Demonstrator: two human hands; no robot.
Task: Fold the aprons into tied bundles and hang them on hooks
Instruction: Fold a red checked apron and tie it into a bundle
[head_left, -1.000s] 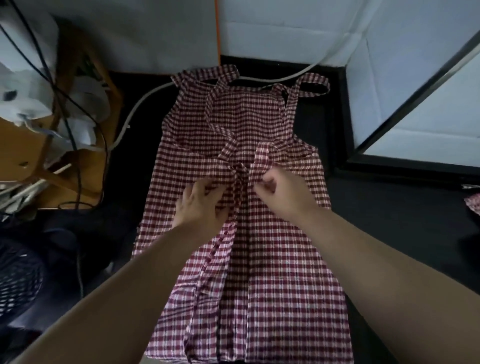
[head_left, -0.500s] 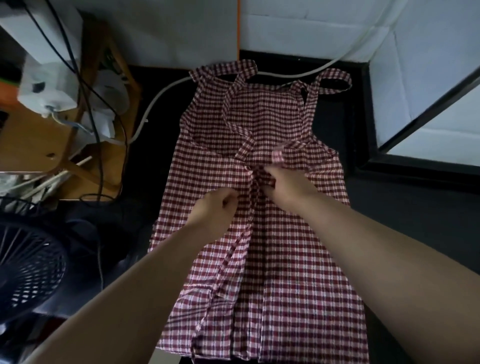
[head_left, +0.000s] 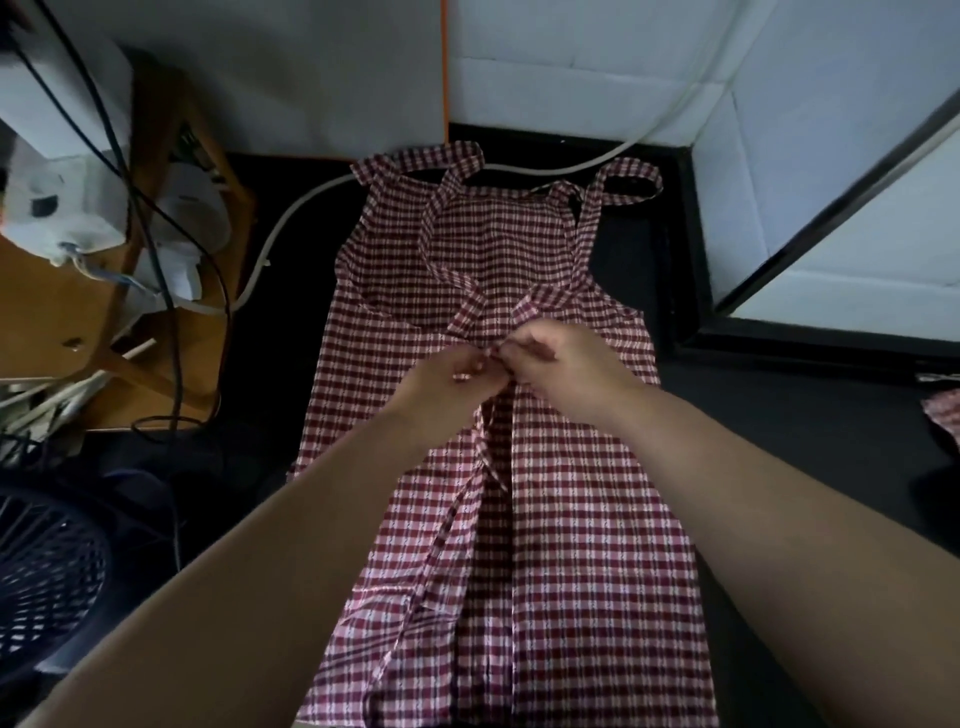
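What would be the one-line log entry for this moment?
stage: tying straps | apron: flat on dark table, unfolded | left hand: pinching strap | right hand: pinching strap | hands: touching mid-apron

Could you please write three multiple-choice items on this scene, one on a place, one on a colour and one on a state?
1. Where do the hands meet?
A. at the apron's middle, on its ties
B. at its bottom hem
C. on the fan

2. What colour is the apron?
A. plain blue
B. red and white check
C. green stripes

3. How does the apron lie?
A. rolled into a bundle
B. hanging from a hook
C. spread flat on the dark table

Answers:
1 A: the left hand and right hand pinch the ties mid-apron.
2 B: the apron is red and white check.
3 C: it lies spread out on the table, not yet bundled.
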